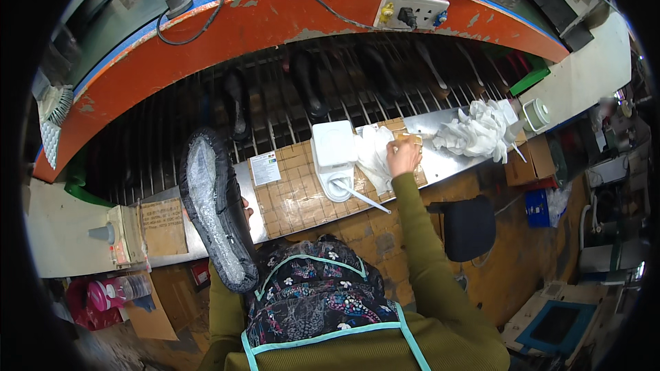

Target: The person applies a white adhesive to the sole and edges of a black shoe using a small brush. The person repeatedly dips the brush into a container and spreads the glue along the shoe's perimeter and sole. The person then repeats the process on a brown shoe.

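And here is the left hand, mostly tucked behind the black shoe, fingertips showing on its right side, apparently gripping it and tipping that glossy, pale-coated sole up into view. The shoe leans over the near edge of the table, toward the body.

Over on the right, the right hand dips to the white cloth, fingers bent down at its right end; whether they pinch it, nobody can tell from here. This looks like the reach for the cloth, with the sole held ready. The next move seems to call for a firm pinch, then a lift and a swing left to the shoe.

Watch the obstacle: the white container stands just beside the cloth, right in that path, so up and over looks wiser. A white handle juts out past the near edge, easy for a sleeve to catch. Left of the container, the cardboard offers the roomiest stretch; beyond the far edge lies a rack of rods.
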`<state>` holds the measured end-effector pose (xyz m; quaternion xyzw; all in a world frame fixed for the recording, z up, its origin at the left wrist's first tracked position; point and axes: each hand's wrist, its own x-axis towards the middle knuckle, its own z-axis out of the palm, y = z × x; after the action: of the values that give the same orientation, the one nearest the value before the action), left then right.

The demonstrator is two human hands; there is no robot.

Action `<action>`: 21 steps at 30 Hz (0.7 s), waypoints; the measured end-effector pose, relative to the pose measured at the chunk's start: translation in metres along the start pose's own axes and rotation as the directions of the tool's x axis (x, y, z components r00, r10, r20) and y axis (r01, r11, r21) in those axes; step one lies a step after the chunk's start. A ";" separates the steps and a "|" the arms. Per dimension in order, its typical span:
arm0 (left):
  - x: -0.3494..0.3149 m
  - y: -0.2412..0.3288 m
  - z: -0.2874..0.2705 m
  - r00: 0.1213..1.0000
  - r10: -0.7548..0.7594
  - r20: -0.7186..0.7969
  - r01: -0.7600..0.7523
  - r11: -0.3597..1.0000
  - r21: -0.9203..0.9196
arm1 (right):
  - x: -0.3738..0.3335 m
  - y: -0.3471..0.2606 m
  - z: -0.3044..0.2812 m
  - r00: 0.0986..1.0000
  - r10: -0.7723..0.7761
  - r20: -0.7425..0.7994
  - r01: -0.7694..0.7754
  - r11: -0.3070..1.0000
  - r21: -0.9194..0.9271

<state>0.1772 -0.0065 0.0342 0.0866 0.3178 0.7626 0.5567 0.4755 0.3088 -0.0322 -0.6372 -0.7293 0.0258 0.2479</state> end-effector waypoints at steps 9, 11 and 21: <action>-0.003 0.003 -0.004 0.997 0.066 -0.047 -0.064 0.997 0.049 | 0.072 0.009 0.040 0.873 0.129 0.470 -0.076 0.988 -0.132; -0.001 0.004 -0.004 0.996 0.075 -0.043 -0.073 0.996 0.054 | 0.071 0.015 0.043 0.912 0.043 0.407 -0.045 0.999 -0.002; 0.025 -0.004 -0.002 0.994 0.075 0.084 -0.072 0.997 -0.038 | 0.042 0.037 0.037 0.973 -0.188 0.132 0.136 0.934 0.331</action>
<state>0.1700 0.0163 0.0246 0.1210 0.2770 0.7837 0.5426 0.4922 0.3653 -0.0635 -0.5220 -0.7832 0.1744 0.2892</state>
